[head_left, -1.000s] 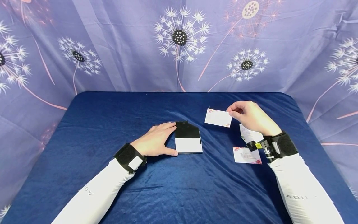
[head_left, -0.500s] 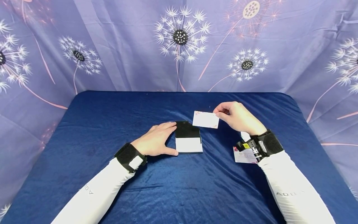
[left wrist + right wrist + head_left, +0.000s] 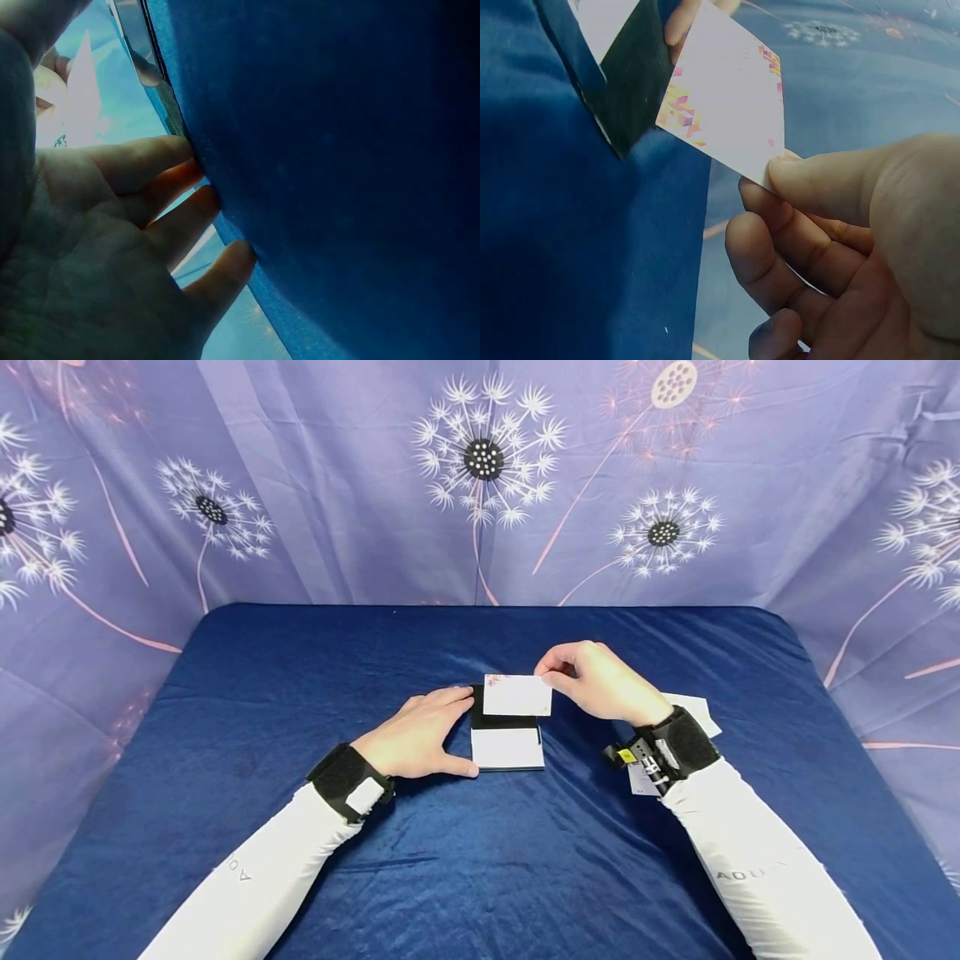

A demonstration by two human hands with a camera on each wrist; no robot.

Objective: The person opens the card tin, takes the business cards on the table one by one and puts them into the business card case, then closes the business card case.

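Observation:
My right hand point(image 3: 600, 681) pinches a white business card point(image 3: 517, 695) by its right corner, between thumb and fingertips. Pink and orange patterns decorate two of the card's corners point(image 3: 681, 112) in the right wrist view. In the head view the card overlaps the black upper part of a flat card case point(image 3: 477, 710) lying opened out on the table. White fills the case's lower half point(image 3: 506, 749). My left hand point(image 3: 416, 735) rests along the case's left side, its extended fingers at the upper corner and its thumb at the lower one. The left wrist view shows those fingers point(image 3: 150, 157) at the table's surface.
Right of the case, a printed card point(image 3: 697, 712) lies on the blue cloth, and another card point(image 3: 642, 781) shows in part from under my right wrist. A patterned lilac curtain point(image 3: 337, 485) hangs behind the blue table point(image 3: 322, 652).
My right hand has carried the business card leftward, from the table's right side to over the case's black part. My left hand and the case have stayed in place.

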